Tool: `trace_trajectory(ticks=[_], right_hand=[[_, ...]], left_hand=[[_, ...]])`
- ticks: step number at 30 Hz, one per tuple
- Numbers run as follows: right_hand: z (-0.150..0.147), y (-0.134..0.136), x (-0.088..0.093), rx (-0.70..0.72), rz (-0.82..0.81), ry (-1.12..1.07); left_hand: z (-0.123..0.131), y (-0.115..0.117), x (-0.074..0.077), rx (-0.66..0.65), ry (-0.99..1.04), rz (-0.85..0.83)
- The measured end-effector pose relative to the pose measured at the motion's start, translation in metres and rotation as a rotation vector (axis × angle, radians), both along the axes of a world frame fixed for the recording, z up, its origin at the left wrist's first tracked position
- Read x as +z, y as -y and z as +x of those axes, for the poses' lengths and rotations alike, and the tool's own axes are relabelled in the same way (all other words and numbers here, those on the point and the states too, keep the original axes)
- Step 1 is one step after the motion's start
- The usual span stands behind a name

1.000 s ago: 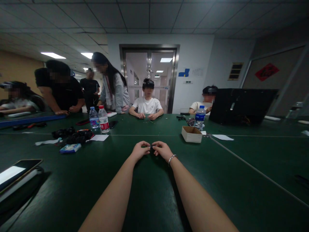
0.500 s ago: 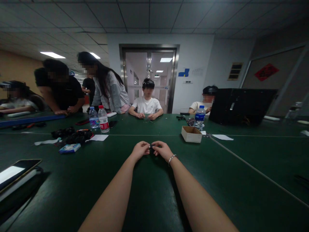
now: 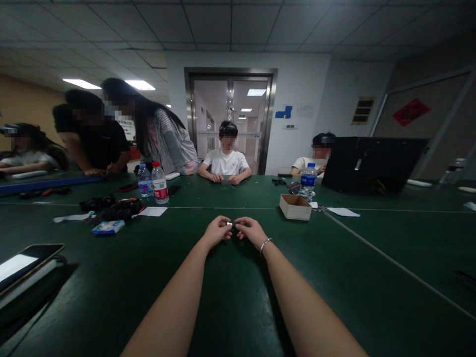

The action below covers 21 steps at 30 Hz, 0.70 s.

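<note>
L hand [image 3: 218, 232] & R hand [image 3: 250, 232] are both pinching a small piece [image 3: 229, 224] betw. them — too tiny to ID; it's being held left of the box [image 3: 295, 211]. Blue-cap bottle [image 3: 308, 181] is standing just behind box, white paper [image 3: 342, 211] is lying to box's right — red-cap bottle [image 3: 159, 185] is standing well left of box.

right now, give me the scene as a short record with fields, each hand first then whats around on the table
left hand: pinches a tiny shiny piece, too small to identify
right hand: pinches a tiny dark piece beside it; whether the pieces are joined is unclear
right wrist: silver bracelet
surface: green table
left side: blue-and-white packet, red-capped bottle
right side: open box, blue-labelled bottle
opposite: seated person in white
</note>
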State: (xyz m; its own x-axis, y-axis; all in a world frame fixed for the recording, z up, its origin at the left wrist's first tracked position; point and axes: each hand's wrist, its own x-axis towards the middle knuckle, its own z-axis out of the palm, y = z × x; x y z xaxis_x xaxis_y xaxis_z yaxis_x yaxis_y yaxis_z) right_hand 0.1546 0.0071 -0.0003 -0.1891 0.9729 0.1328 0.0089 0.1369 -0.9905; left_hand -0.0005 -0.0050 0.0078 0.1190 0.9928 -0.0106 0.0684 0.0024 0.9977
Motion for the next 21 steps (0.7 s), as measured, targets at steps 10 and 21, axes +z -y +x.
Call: trace_trajectory(ticks=[10, 21], right_hand=[[-0.0006, -0.0015, -0.0017, 0.012, 0.014, 0.020], [-0.0012, -0.0011, -0.0009, -0.005, 0.001, -0.001]], left_hand=[[0.0016, -0.0043, -0.0049, 0.057, -0.256, 0.051], [0.0032, 0.0029, 0.0045, 0.122, -0.066, 0.017]])
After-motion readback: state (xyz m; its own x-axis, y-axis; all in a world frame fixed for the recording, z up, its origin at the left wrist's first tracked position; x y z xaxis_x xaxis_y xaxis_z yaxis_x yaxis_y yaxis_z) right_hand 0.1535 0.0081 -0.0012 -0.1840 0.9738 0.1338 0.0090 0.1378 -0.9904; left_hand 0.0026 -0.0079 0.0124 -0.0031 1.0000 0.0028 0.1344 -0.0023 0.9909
